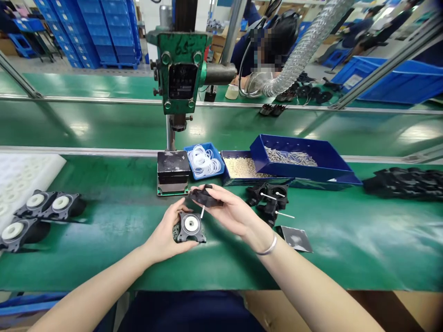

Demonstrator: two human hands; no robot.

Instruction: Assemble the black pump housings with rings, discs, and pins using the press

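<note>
My left hand [165, 235] is curled round a square black housing with a white disc in its middle [191, 226], resting on the green bench mat [328, 263]. Just above it my right hand [231, 212] pinches a second black plastic part [205, 197] with a thin white pin hanging beneath it. Both hands sit a little in front of the black base block [173, 173] of the green press [180, 69].
Behind the hands stand a small blue tray of white rings [204, 161], a tray of beige pellets [242, 167] and a blue tray of metal pins [294, 157]. Loose black parts with pins [268, 198] lie right; finished assemblies [38, 207] left. Another person sits opposite.
</note>
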